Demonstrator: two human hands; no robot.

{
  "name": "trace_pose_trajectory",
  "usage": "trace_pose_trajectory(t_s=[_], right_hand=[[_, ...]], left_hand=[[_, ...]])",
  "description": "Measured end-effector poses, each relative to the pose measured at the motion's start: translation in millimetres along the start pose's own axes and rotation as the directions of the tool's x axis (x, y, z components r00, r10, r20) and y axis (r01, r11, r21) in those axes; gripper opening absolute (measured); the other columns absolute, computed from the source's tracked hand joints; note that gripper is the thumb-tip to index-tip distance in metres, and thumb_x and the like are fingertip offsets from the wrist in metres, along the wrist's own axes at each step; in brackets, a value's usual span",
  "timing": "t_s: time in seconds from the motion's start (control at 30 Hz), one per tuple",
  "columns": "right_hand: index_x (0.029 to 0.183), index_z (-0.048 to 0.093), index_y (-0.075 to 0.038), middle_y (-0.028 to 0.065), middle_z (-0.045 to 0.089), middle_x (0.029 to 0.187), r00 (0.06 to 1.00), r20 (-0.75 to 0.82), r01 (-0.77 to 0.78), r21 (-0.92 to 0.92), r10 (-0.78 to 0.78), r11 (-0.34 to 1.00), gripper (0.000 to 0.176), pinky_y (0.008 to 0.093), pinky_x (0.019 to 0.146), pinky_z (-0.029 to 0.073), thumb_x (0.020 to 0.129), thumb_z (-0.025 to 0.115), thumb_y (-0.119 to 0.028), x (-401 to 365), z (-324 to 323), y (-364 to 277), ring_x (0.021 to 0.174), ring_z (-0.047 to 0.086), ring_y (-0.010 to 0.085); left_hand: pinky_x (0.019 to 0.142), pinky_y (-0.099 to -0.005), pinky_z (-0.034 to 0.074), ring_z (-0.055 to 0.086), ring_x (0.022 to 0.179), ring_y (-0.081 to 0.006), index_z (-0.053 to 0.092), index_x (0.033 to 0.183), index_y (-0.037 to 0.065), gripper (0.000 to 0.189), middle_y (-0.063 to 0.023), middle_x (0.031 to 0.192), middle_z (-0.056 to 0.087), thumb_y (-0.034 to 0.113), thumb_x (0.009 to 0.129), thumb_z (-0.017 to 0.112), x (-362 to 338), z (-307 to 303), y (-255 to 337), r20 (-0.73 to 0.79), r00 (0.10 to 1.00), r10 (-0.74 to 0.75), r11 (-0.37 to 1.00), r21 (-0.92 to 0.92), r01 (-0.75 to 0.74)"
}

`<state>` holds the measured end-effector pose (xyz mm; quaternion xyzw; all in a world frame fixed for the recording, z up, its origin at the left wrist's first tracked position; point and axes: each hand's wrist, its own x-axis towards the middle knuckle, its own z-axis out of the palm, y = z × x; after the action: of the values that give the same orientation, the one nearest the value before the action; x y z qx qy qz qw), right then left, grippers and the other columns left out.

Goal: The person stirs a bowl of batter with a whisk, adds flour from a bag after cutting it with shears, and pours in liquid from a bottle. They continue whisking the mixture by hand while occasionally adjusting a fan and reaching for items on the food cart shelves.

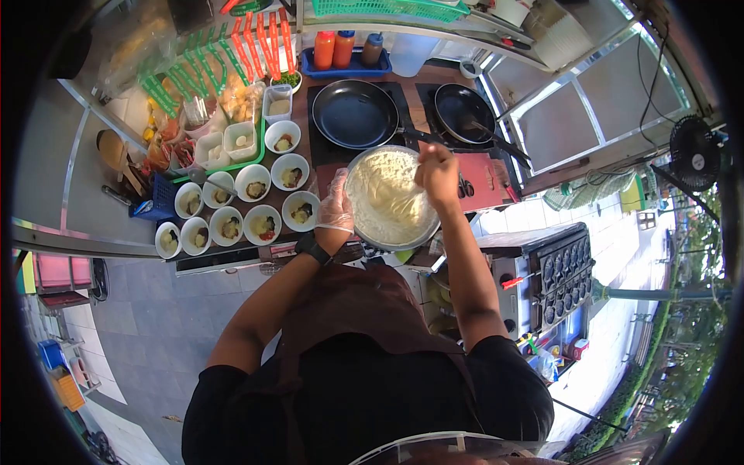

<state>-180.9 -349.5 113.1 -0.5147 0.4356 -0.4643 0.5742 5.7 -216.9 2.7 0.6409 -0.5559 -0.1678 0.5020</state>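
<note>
A large metal bowl (pixel 372 238) of pale, thick batter (pixel 387 186) sits at the counter's front edge, close to my body. My left hand (pixel 335 205), in a clear plastic glove, grips the bowl's left rim. Over the right side of the bowl, my right hand (pixel 439 175) is closed in a fist. Whatever it holds is hidden by the fingers and cannot be made out. The batter's surface shows swirled folds. Just behind the bowl is a black frying pan (pixel 355 115), its handle reaching toward my right hand.
Several white bowls (pixel 263 225) with small portions of ingredients stand at left. A smaller pan (pixel 463 113) holds a utensil at back right. Scissors (pixel 466 187) lie on a red board (pixel 484 174). Sauce bottles (pixel 343 49) stand behind; a molded griddle (pixel 562 275) is at right.
</note>
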Motion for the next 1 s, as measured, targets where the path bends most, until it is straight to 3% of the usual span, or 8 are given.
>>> trace_pose_trajectory(t_s=[0.07, 0.2, 0.37, 0.43, 0.63, 0.7, 0.83, 1.0], right_hand=[[0.077, 0.054, -0.004, 0.0006, 0.049, 0.056, 0.977, -0.111, 0.202, 0.179, -0.185, 0.963, 0.030, 0.0288, 0.042, 0.031, 0.105, 0.048, -0.010, -1.7, 2.8, -0.9, 0.043, 0.040, 0.0082], [0.080, 0.055, -0.002, 0.0034, 0.048, 0.055, 0.971, 0.099, -0.219, 0.015, 0.216, 0.976, 0.026, 0.0282, 0.043, 0.033, 0.104, 0.046, -0.007, -1.3, -1.2, 21.7, 0.042, 0.043, 0.0110], [0.080, 0.056, -0.003, 0.0026, 0.047, 0.054, 0.977, -0.107, 0.201, 0.175, -0.185, 0.964, 0.023, 0.0280, 0.046, 0.033, 0.101, 0.047, -0.007, -5.9, 21.6, 25.7, 0.045, 0.044, 0.0109], [0.079, 0.057, -0.002, 0.0027, 0.047, 0.053, 0.968, 0.145, -0.220, 0.096, 0.205, 0.971, 0.025, 0.0301, 0.045, 0.033, 0.101, 0.047, -0.008, -1.2, 2.9, 33.2, 0.044, 0.043, 0.0118], [0.080, 0.055, -0.003, 0.0006, 0.047, 0.053, 0.970, -0.078, 0.236, 0.103, -0.229, 0.966, 0.024, 0.0278, 0.042, 0.031, 0.102, 0.047, -0.005, -3.9, 14.2, 42.9, 0.042, 0.039, 0.0086], [0.080, 0.054, -0.003, 0.0004, 0.046, 0.052, 0.960, 0.125, -0.267, 0.134, 0.251, 0.954, 0.022, 0.0279, 0.041, 0.032, 0.101, 0.049, -0.005, -4.3, 5.5, 24.1, 0.041, 0.040, 0.0082], [0.077, 0.054, -0.003, 0.0005, 0.046, 0.051, 0.981, -0.131, 0.150, 0.058, -0.141, 0.987, 0.028, 0.0279, 0.041, 0.031, 0.103, 0.047, -0.009, 7.3, -3.1, -7.3, 0.042, 0.040, 0.0083], [0.078, 0.055, -0.002, 0.0012, 0.046, 0.053, 0.995, 0.076, -0.052, -0.093, 0.059, 0.994, 0.029, 0.0296, 0.045, 0.034, 0.104, 0.048, -0.012, 8.1, 7.3, 15.4, 0.046, 0.044, 0.0091]], left_hand=[[0.090, -0.0481, 0.053, 0.065, 0.109, -0.0444, 0.035, 0.150, 0.011, 0.059, -0.0236, 0.137, 0.059, -0.001, 0.095, 0.051, 3.0, 0.4, 2.3, -0.028, 0.999, 0.022, 0.999, -0.028, -0.022], [0.088, -0.0492, 0.053, 0.065, 0.105, -0.0448, 0.034, 0.151, 0.012, 0.060, -0.0236, 0.136, 0.059, -0.001, 0.095, 0.051, 1.0, 0.8, -2.5, -0.009, 0.998, 0.055, 0.998, -0.033, -0.055], [0.088, -0.0490, 0.053, 0.065, 0.107, -0.0445, 0.034, 0.152, 0.012, 0.061, -0.0233, 0.136, 0.059, -0.001, 0.095, 0.051, -3.2, 0.9, 0.4, -0.013, 1.000, 0.017, 0.999, -0.032, -0.017], [0.090, -0.0484, 0.053, 0.065, 0.109, -0.0440, 0.035, 0.152, 0.011, 0.061, -0.0233, 0.137, 0.058, -0.001, 0.095, 0.051, 2.6, 2.9, 0.6, 0.001, 1.000, 0.017, 0.999, -0.047, -0.017], [0.095, -0.0476, 0.053, 0.063, 0.115, -0.0431, 0.034, 0.152, 0.011, 0.059, -0.0236, 0.141, 0.056, -0.001, 0.096, 0.050, 2.2, -1.2, 5.8, -0.008, 1.000, 0.025, 0.999, -0.041, -0.025], [0.096, -0.0475, 0.052, 0.062, 0.116, -0.0429, 0.034, 0.152, 0.011, 0.058, -0.0236, 0.142, 0.056, -0.001, 0.097, 0.050, 0.4, 0.2, 0.7, 0.018, 1.000, 0.024, 0.999, -0.040, -0.023], [0.095, -0.0475, 0.052, 0.063, 0.116, -0.0430, 0.034, 0.152, 0.011, 0.056, -0.0229, 0.141, 0.056, 0.003, 0.099, 0.049, 3.2, 0.5, 5.0, -0.019, 0.999, 0.038, 0.999, 0.014, -0.037], [0.096, -0.0469, 0.052, 0.062, 0.116, -0.0430, 0.036, 0.151, 0.012, 0.053, -0.0220, 0.141, 0.057, 0.005, 0.100, 0.048, 3.1, 3.9, 0.0, -0.032, 0.998, 0.046, 0.999, 0.010, -0.046]])
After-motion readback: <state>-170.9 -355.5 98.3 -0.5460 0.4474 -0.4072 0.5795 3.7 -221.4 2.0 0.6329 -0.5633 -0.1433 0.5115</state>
